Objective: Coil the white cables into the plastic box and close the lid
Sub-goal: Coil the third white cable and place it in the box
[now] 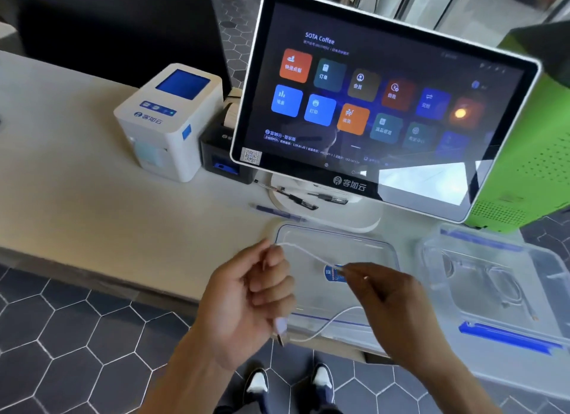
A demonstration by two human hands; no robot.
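Observation:
A thin white cable [303, 250] stretches between my two hands above the clear lid [374, 247], which lies flat on the counter with a blue label. My left hand [253, 293] is closed on one stretch of the cable, and a plug end hangs below its fingers. My right hand [388, 302] pinches the cable near the label. A loose loop of the cable [336, 318] sags between the hands. The clear plastic box [499, 284] with blue clips stands open to the right, with coiled white cable [505, 287] inside.
A touchscreen till [379, 105] stands right behind the lid, with several pens [296, 197] on its base. A white label printer [168, 120] and a black receipt printer [222, 154] sit to the left. A green machine [530, 142] is at the right. The counter edge is just below my hands.

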